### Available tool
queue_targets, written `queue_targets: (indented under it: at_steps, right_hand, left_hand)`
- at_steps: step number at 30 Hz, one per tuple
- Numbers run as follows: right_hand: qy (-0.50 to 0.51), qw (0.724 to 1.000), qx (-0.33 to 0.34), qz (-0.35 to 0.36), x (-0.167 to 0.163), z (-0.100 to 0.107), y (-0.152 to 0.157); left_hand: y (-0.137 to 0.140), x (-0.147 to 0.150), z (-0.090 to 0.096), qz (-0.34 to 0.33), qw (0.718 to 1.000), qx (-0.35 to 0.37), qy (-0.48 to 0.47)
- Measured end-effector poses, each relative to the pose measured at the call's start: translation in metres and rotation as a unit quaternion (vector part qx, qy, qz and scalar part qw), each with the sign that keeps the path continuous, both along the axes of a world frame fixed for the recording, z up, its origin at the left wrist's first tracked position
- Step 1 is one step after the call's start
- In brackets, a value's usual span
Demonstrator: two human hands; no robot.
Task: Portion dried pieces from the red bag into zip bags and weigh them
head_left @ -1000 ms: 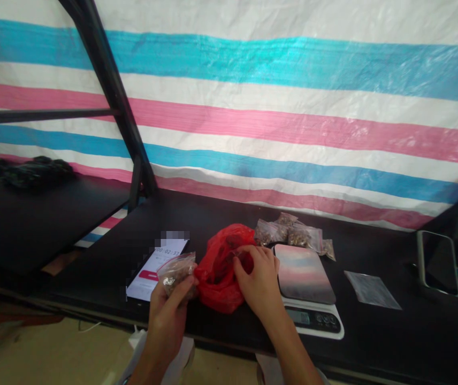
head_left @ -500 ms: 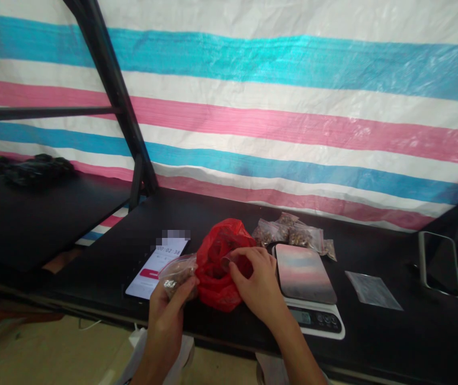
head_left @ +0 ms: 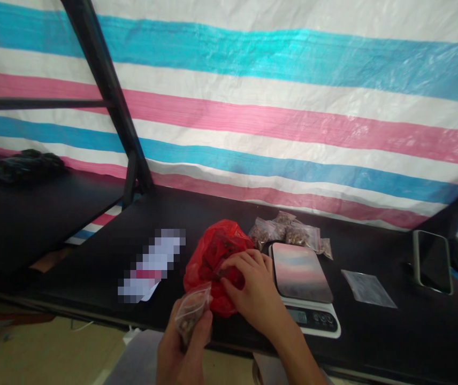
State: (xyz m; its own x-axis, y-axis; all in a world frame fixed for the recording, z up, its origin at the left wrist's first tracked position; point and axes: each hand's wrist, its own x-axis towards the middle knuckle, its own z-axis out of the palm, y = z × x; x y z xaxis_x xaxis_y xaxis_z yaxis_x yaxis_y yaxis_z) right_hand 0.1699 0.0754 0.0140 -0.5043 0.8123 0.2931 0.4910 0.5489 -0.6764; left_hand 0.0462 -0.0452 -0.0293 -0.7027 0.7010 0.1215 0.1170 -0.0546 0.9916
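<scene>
My left hand (head_left: 184,339) is closed around a small clear zip-lock bag (head_left: 192,315) with brown, grainy pieces inside. The bag is upright at the table's front edge, just before a red plastic bag (head_left: 200,256). That red bag stands open, and dark contents show dimly inside. Over its mouth is my right hand (head_left: 253,286), thumb and fingers pinched together; what they hold is too small and blurred to name. Right beside this hand sits a white kitchen scale (head_left: 303,272) with a shiny metal plate and nothing on it.
Several filled zip-lock bags (head_left: 299,233) lie behind the scale. An empty clear bag (head_left: 367,289) lies flat to its right, with a phone (head_left: 433,262) farther right. Another phone, its screen blurred out (head_left: 152,267), is on the left of the black table (head_left: 165,208). Striped sheeting hangs behind.
My left hand has drawn the zip-lock bag toward me and slightly right, away from the red bag's side. The red bag's mouth has spread left. My right hand stays at its mouth.
</scene>
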Motion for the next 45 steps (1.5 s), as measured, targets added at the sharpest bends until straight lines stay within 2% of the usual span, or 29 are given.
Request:
queue_targets:
  at_steps: [4,8,12,14,17,21,24,26,29,32,36,40,45]
  right_hand:
    - [0.000,1.000,-0.011,0.015,0.001,0.003,-0.003]
    - [0.003,0.999,-0.035,0.023,-0.001,0.005,-0.007]
    - [0.020,0.998,-0.066,0.001,-0.004,0.005,-0.008]
    - [0.037,0.996,-0.085,-0.016,-0.005,0.004,-0.007]
    - [0.069,0.991,-0.110,-0.038,-0.004,0.003,-0.004]
    - [0.115,0.984,-0.117,-0.070,-0.002,0.000,0.001]
    - [0.150,0.979,-0.108,-0.086,-0.001,-0.002,0.004]
    - [0.173,0.976,-0.100,-0.085,-0.001,-0.003,0.004]
    - [0.204,0.971,-0.081,-0.091,-0.001,-0.004,0.002]
    - [0.230,0.965,-0.064,-0.106,-0.002,-0.002,-0.001]
    - [0.264,0.956,-0.049,-0.114,-0.003,0.002,-0.006]
    - [0.260,0.957,-0.031,-0.125,-0.003,0.006,-0.011]
    - [0.249,0.962,0.003,-0.115,-0.004,0.010,-0.018]
  left_hand:
    - [0.001,-0.004,-0.007,-0.016,1.000,0.004,0.025]
    - [-0.001,-0.010,-0.026,0.033,0.994,0.026,0.097]
    - [0.002,-0.011,-0.040,0.093,0.982,0.051,0.159]
    - [0.006,-0.011,-0.045,0.114,0.977,0.072,0.167]
    - [0.011,-0.016,-0.048,0.107,0.978,0.092,0.153]
    - [0.013,-0.025,-0.042,0.080,0.986,0.073,0.125]
    - [0.017,-0.021,-0.027,0.087,0.991,0.062,0.086]
    - [0.021,-0.014,-0.012,0.103,0.993,0.058,0.019]
    - [0.027,-0.003,0.009,0.099,0.993,0.057,0.037]
    - [0.032,0.002,0.018,0.089,0.993,0.046,0.067]
    - [0.033,0.004,0.008,0.025,0.998,0.009,0.061]
    - [0.031,0.000,-0.009,-0.036,0.996,0.021,0.079]
    - [0.031,-0.003,-0.013,-0.051,0.995,0.019,0.086]
